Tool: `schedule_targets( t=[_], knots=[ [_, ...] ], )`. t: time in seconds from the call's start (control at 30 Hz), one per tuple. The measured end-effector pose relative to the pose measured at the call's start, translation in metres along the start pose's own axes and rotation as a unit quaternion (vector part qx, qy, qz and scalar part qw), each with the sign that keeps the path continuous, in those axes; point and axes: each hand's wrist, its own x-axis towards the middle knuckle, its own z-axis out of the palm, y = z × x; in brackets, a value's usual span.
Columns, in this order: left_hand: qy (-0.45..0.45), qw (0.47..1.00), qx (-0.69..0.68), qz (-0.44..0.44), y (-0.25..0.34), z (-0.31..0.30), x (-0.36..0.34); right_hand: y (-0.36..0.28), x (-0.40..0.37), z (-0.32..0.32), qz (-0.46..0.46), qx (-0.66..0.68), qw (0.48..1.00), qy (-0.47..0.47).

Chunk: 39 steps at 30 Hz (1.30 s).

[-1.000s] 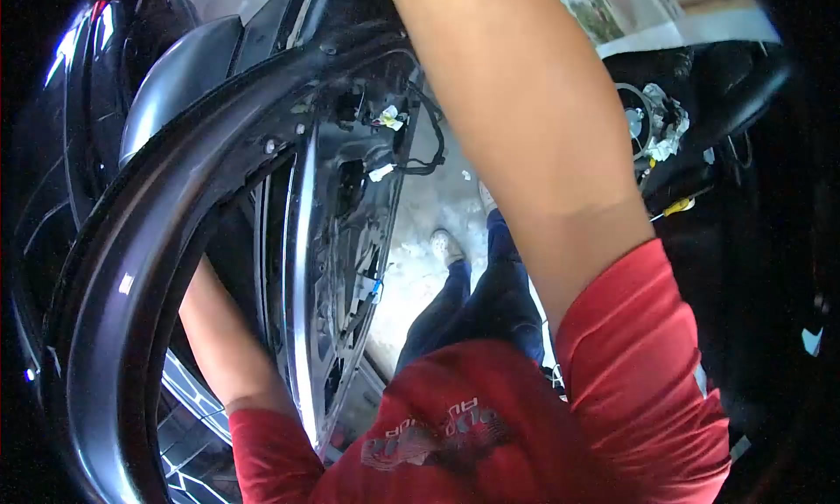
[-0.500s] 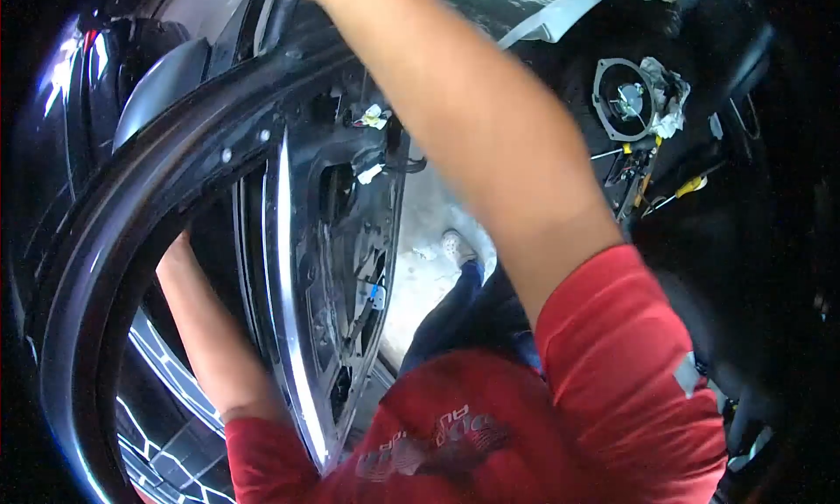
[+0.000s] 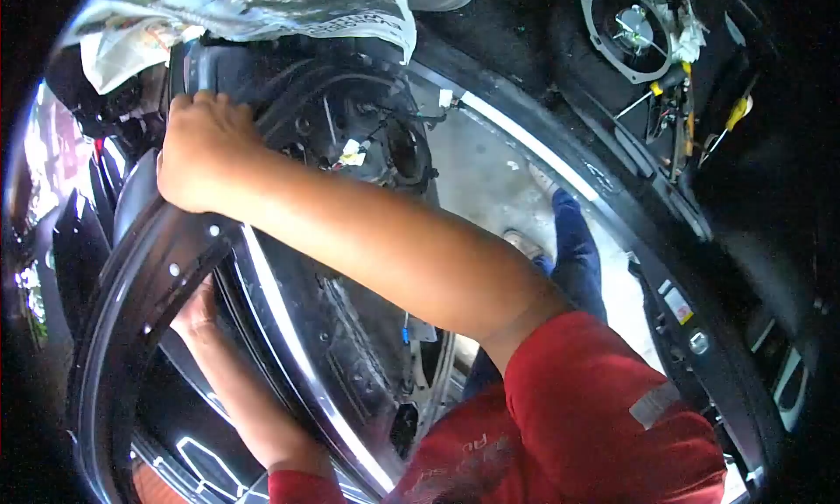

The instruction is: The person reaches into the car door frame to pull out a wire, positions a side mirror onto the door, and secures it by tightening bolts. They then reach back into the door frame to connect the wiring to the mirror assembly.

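Observation:
My right hand (image 3: 210, 150) has its fingers curled over the upper front part of the black car door's window frame (image 3: 109, 329), close to the side mirror (image 3: 137, 193). Lower down, my left hand (image 3: 199, 307) is at the far side of the frame, which covers most of its fingers; what it touches I cannot make out. Below my right forearm, the bare inner door panel (image 3: 350, 285) shows holes, cables and a white connector (image 3: 353, 154). A bright trim strip (image 3: 284, 320) runs along the door.
A loose speaker (image 3: 630, 31) lies on the dark car interior at upper right, beside screwdrivers, one with a yellow handle (image 3: 739, 112). Printed plastic sheeting (image 3: 262, 14) spans the top. The door sill (image 3: 525, 141) curves between the interior and the floor, where my feet stand.
My view has swung, bringing the sill and sheeting into sight. My right hand, mostly out of frame before, now shows on the door frame. My left hand remains behind the frame.

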Motion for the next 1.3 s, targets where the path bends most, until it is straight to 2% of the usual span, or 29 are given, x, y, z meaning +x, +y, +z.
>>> schedule_targets(
  t=[0.1,0.13,0.17,0.2,0.23,0.27,0.3,0.37,0.4,0.47,0.5,0.57,0.6,0.63,0.67,0.7,0.73,0.77,0.8,0.83,0.87,0.97,1.03,1.1,1.13,1.2,1.23,1.27,1.3],
  knots=[
    [0.091,0.993,-0.075,0.014,-0.001,-0.024,-0.007,-0.005,0.017,0.002,0.018,-0.017,0.999,-0.024],
    [0.057,0.993,-0.105,-0.001,-0.001,-0.044,-0.005,0.001,0.03,0.01,0.009,-0.015,0.998,0.054],
    [0.168,0.983,-0.071,0.033,-0.006,-0.007,-0.009,0.005,0.041,0.009,0.001,-0.015,0.991,0.131],
    [0.163,0.984,-0.066,0.036,-0.004,-0.008,-0.007,0.009,0.053,0.008,0.041,0.013,0.992,0.115],
    [0.168,0.983,-0.062,0.044,-0.005,-0.014,-0.005,0.009,0.055,-0.018,0.096,0.071,0.992,0.026],
    [0.174,0.982,-0.06,0.051,-0.007,-0.024,-0.005,0.019,0.076,-0.025,0.099,0.143,0.984,-0.044],
    [0.181,0.98,-0.057,0.058,-0.008,-0.033,-0.004,0.027,0.085,-0.03,0.01,0.054,0.997,-0.054],
    [0.189,0.978,-0.057,0.066,-0.01,-0.042,-0.002,0.036,0.095,-0.02,0.025,0.057,0.995,-0.075],
    [0.143,0.985,-0.08,0.049,-0.011,-0.046,-0.003,0.045,0.092,-0.014,0.024,0.057,0.995,-0.077],
    [0.048,0.991,-0.123,0.015,-0.01,-0.051,-0.002,0.058,0.081,-0.011,-0.068,0.133,0.988,0.035],
    [-0.001,0.99,-0.142,-0.002,-0.009,-0.053,-0.001,0.058,0.086,-0.012,-0.07,0.134,0.988,0.035],
    [-0.098,0.979,-0.177,-0.039,-0.007,-0.058,0.001,0.053,0.092,-0.02,-0.056,0.074,0.993,-0.069],
    [-0.144,0.969,-0.191,-0.058,-0.005,-0.061,0.001,0.052,0.094,-0.023,-0.046,0.023,0.995,-0.091],
    [-0.19,0.957,-0.207,-0.079,-0.003,-0.062,0.001,0.056,0.107,-0.013,-0.045,0.026,0.994,-0.091],
    [-0.189,0.957,-0.204,-0.079,-0.004,-0.058,-0.001,0.062,0.132,0.006,-0.079,-0.056,0.99,-0.106],
    [-0.059,0.985,-0.159,-0.041,-0.005,-0.048,-0.004,0.065,0.145,0.016,-0.112,-0.138,0.977,-0.12],
    [0.072,0.991,-0.112,0.0,-0.004,-0.043,-0.005,0.062,0.14,0.01,-0.112,-0.136,0.977,-0.12],
    [0.072,0.991,-0.112,0.002,-0.004,-0.05,-0.003,0.055,0.134,-0.003,-0.081,-0.103,0.983,-0.131],
    [-0.023,0.991,-0.133,-0.019,-0.005,-0.063,0.0,0.046,0.129,-0.015,-0.049,-0.07,0.986,-0.144],
    [-0.116,0.981,-0.151,-0.04,-0.004,-0.072,-0.001,0.042,0.134,-0.023,-0.053,-0.08,0.974,-0.204],
    [0.044,0.995,-0.087,0.012,-0.002,-0.051,-0.007,0.045,0.136,-0.019,-0.051,-0.063,0.978,-0.192],
    [0.054,0.995,-0.083,0.01,0.004,-0.014,-0.023,0.049,0.13,-0.018,-0.017,0.034,0.986,-0.165],
    [0.051,0.995,-0.08,0.025,0.009,-0.035,-0.019,0.046,0.122,-0.022,-0.005,0.081,0.984,-0.16],
    [-0.091,0.986,-0.139,0.003,0.017,-0.062,-0.014,0.048,0.114,-0.019,-0.005,0.135,0.985,-0.11],
    [-0.09,0.986,-0.14,0.006,0.018,-0.054,-0.015,0.045,0.109,-0.021,-0.004,0.149,0.983,-0.108],
    [0.065,0.991,-0.1,0.064,0.021,-0.028,-0.021,0.045,0.101,-0.021,0.012,0.199,0.973,-0.115],
    [0.067,0.991,-0.099,0.066,0.021,-0.039,-0.018,0.044,0.098,-0.021,0.029,0.247,0.961,-0.118],
    [-0.07,0.985,-0.154,0.022,0.02,-0.054,-0.012,0.044,0.097,-0.016,0.03,0.248,0.961,-0.119],
    [-0.205,0.957,-0.205,-0.024,0.02,-0.069,-0.007,0.043,0.095,-0.009,0.032,0.283,0.954,-0.096]
  ],
)
